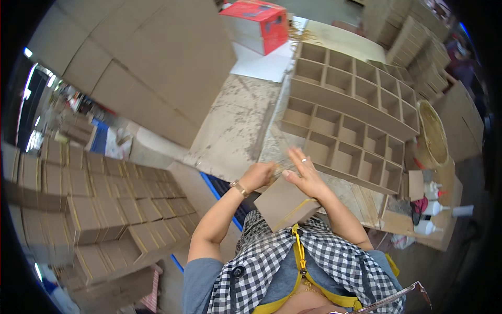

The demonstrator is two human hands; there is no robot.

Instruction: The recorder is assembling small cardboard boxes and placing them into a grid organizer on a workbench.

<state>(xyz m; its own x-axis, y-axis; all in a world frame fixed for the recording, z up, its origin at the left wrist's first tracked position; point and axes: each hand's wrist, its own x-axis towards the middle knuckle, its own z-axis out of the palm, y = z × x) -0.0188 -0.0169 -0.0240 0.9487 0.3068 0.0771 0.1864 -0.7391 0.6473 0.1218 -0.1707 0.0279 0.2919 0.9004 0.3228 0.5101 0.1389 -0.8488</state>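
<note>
A brown fibreboard box (282, 201) is tilted close against my apron, with a yellow rubber band (302, 209) round its end near me. At its far left edge is my left hand (258, 176), its fingers curled together. A blurred yellowish strand shows by those fingertips; I cannot make out whether they grip it. My right hand (307, 177), wearing a ring, has its fingers stretched out and its palm over the box's far right edge. Just beyond that hand lies a divided board tray (345, 170) with rows of square compartments.
A second divided tray (355, 112) sits behind the first. Tall boards (151, 57) stand at the left of the worktable (235, 123). Banded boxes (99, 220) are stacked lower left. A red-white carton (256, 26), round basket (434, 133) and white glue bottles (434, 208) are around the table.
</note>
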